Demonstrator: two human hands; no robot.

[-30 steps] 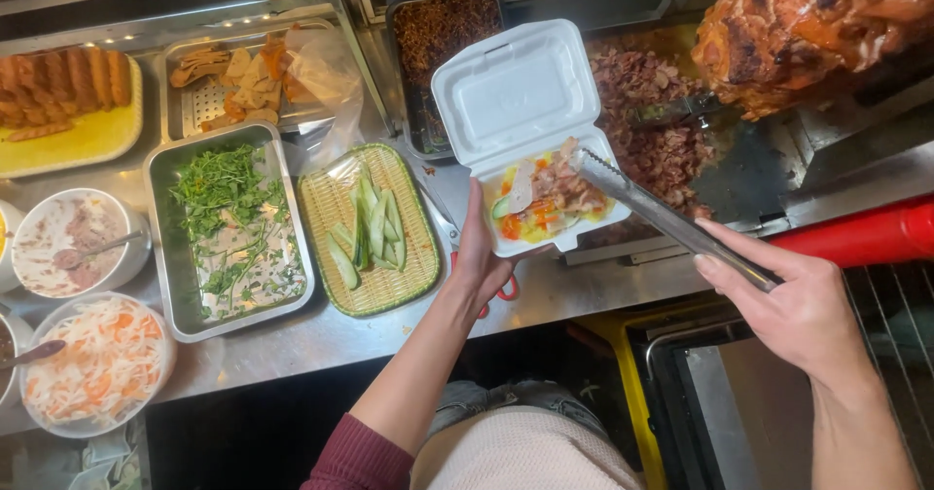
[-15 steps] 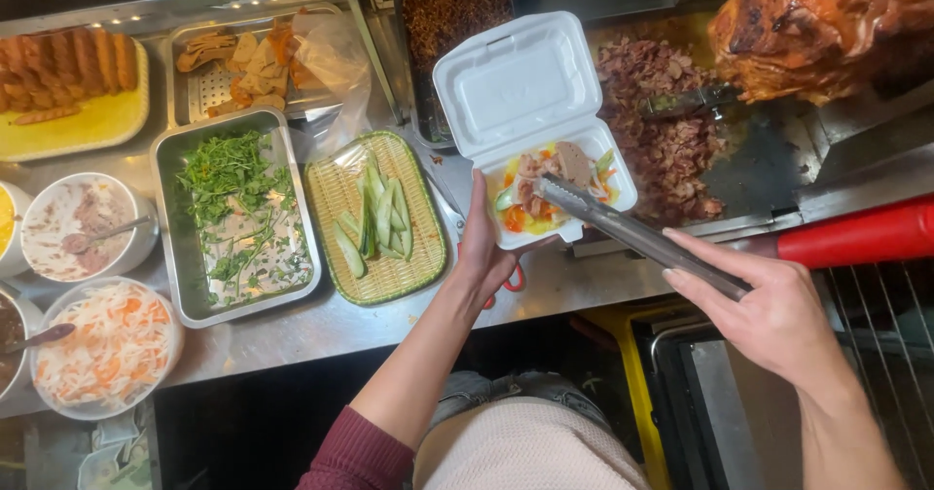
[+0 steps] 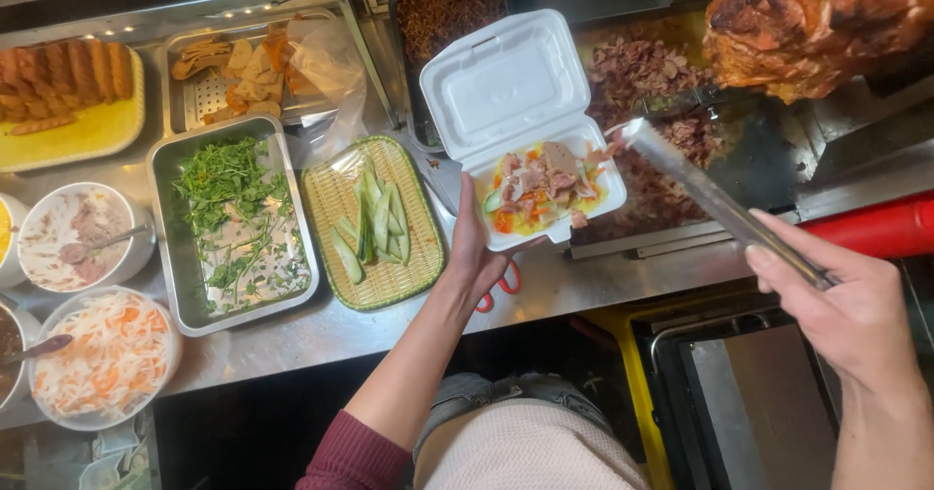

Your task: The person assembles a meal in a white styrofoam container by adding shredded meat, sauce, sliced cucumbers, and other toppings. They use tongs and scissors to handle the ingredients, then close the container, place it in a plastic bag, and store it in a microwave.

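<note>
Head view: left hand (image 3: pixel 474 247) grips under an open white foam box (image 3: pixel 525 130) holding meat slices, carrot and cucumber; right hand (image 3: pixel 844 305) closes on metal tongs (image 3: pixel 720 203), tips at the box's right rim. Woven basket (image 3: pixel 375 222) of cucumber lies left; roast meat (image 3: pixel 817 23) is cut off far right

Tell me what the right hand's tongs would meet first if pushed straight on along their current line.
The right hand aims the metal tongs up-left, tips at the far right corner of the open foam container. Going on, they would probably first meet the meat slices in it, though their height above the food is unclear.
</note>
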